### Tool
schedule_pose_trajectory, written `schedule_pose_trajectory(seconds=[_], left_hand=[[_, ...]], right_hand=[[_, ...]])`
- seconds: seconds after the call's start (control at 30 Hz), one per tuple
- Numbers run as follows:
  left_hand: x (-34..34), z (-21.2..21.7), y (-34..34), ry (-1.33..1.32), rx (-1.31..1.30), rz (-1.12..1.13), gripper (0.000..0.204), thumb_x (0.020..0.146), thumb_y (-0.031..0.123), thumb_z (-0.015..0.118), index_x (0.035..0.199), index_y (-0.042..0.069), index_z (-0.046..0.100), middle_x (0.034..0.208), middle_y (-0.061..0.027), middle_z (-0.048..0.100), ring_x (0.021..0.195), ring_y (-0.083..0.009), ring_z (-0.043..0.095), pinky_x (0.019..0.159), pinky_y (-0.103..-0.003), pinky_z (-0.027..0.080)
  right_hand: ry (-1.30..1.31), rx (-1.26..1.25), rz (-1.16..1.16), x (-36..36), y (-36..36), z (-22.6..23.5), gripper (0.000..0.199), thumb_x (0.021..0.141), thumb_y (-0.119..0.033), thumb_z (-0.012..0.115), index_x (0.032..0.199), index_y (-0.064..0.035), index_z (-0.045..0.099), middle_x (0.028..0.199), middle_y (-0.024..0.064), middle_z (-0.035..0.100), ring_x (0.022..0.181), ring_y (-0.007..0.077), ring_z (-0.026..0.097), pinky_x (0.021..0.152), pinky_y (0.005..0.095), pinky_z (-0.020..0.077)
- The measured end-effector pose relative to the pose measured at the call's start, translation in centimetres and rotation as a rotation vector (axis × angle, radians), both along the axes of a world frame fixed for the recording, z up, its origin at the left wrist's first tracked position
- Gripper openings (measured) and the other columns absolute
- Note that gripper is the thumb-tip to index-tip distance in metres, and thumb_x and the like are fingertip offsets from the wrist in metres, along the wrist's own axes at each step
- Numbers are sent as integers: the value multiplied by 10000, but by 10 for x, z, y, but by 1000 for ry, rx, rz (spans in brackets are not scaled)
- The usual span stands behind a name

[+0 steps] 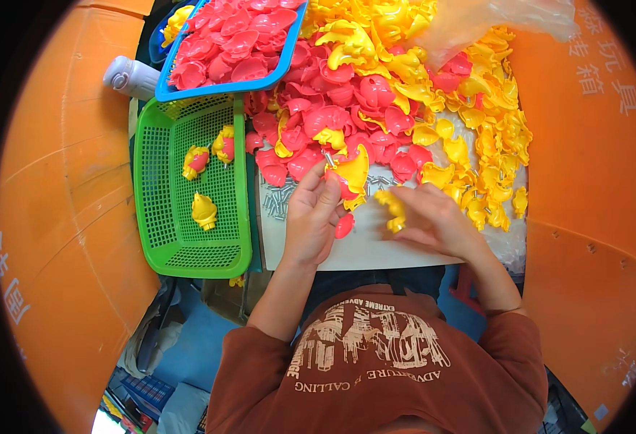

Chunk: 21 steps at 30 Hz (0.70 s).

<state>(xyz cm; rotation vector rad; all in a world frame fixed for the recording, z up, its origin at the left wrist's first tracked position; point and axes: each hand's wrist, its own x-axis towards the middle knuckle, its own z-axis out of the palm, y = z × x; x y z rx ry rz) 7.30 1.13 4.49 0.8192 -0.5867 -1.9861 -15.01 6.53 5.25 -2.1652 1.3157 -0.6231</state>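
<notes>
Tall orange panels point(65, 181) with white characters, curving along the left and right edges of the frame. At lower centre, a brown printed T-shirt point(390, 390) with short sleeves. Above it, a white tabletop point(361, 252), covered across the upper centre and right by a loose heap of yellow plastic parts point(492, 137) and red plastic shells point(325, 119), red mostly to the left. At left, a green perforated basket point(243, 239); overlapping its far end, at upper left, a blue basket point(220, 89) full of more red shells. At upper right, a clear plastic bag point(477, 29) draped over the yellow parts. Right of centre, the right hand point(437, 220), blurred, fingers half curled, with a small yellow piece point(392, 210) between thumb and fingertips; cannot tell how firmly gripped. At centre, the left hand point(312, 217), nearly closed, thumb and fingers pinching a yellow shell point(355, 171) with red at its lower part, a slim metal pin point(328, 158) upright by the fingertips. At upper left, a white flask point(131, 77) lying tilted beside the blue basket. Inside the green basket, three yellow-and-red figures point(196, 162), well apart from the hands. Just beside the left hand, a red oval piece point(344, 226) on the tabletop. Smallest of all, loose metal pins point(278, 201) scattered on both sides of the left hand.
</notes>
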Motion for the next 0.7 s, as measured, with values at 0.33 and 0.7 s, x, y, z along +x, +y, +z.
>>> schedule_pose_trajectory(seconds=[0.33,0.7], left_hand=[[-21,12,16,-31,-260,-7,505,912,73,538,1339,-63,305,1275,-171,463,1166,-224,484,980,-331,397],[-22,15,17,-27,-384,-34,559,859,26,608,1330,-67,322,1251,-159,481,1149,-219,496,970,-333,413]], right_hand=[[-132,-400,-203,29,-9,31,794,566,-178,835,1242,40,481,1145,103,612,909,244,545,774,316,474],[-4,-531,-184,31,-8,33,591,620,-194,782,1157,-40,589,1140,70,621,862,224,551,711,296,450]])
